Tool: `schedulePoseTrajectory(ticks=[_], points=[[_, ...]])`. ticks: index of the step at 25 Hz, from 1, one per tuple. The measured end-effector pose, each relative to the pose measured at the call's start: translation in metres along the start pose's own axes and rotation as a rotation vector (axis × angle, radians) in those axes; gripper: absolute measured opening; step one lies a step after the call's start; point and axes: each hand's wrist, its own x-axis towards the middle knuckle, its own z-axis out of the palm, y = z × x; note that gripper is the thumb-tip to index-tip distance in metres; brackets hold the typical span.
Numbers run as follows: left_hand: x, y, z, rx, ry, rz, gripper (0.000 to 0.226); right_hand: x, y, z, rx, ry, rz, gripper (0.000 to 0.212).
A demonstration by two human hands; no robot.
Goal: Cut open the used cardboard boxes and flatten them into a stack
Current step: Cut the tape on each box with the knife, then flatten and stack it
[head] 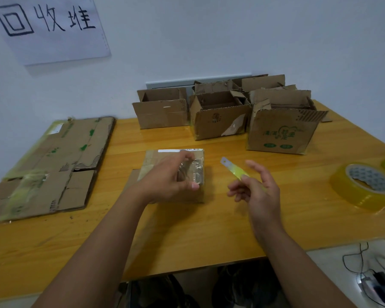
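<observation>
Head view, frame centre: left hand (172,174) clutches crumpled tape (195,172) over box (151,158); right hand (257,188) pinches knife (236,168).

Glossy wooden table (209,230), matt cardboard boxes (218,121).

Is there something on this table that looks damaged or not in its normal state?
Yes. The open boxes at the back have torn, ragged flaps, and one has a label half peeled off its front. The yellow knife in the right hand has its blade out. The left hand holds the small taped box.
</observation>
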Motion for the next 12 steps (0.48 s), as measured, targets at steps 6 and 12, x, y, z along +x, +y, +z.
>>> schedulePoseTrajectory(ticks=[6,12], points=[[-0.011,0.006,-0.009,0.219,0.055,0.120,0.062,0.055,0.003,0.043,-0.396,-0.239,-0.134,0.033],[-0.032,0.000,-0.020,0.296,0.061,0.030,0.052,0.079,0.004,0.059,-0.664,-0.396,-0.029,0.068]])
